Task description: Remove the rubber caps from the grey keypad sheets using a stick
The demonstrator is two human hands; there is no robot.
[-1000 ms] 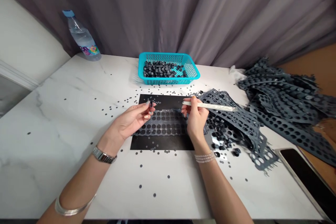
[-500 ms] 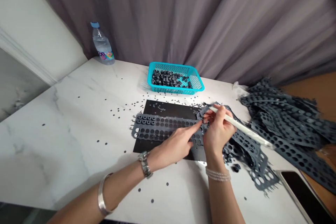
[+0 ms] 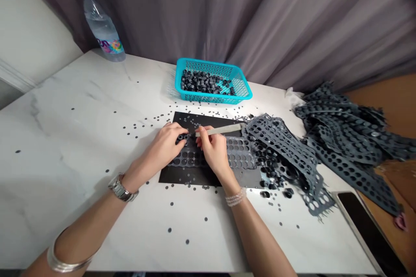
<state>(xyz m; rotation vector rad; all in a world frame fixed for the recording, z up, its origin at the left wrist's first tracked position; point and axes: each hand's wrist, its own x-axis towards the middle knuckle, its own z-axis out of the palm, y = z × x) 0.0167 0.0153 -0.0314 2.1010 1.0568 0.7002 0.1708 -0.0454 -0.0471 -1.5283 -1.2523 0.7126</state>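
Observation:
A perforated grey rubber strip lies across a black mat. At the strip's left part, my left hand has thumb and forefinger apart around small black rings. My right hand grips a slim whitish tool like a pen, its tip pointing left, close to the rings. Part of the strip is hidden beneath both hands. Loose black rings are heaped right of the mat, beside more perforated sheets.
A turquoise basket of black rings stands behind the mat. A water bottle is at the back left. Further sheets pile up at the right, near a phone. Small dark discs dot the white table.
Both hands have moved left along the strip, and the tool with them. My left forefinger no longer points at the strip's right part. The view has shifted, and sheets at the strip's right end show more.

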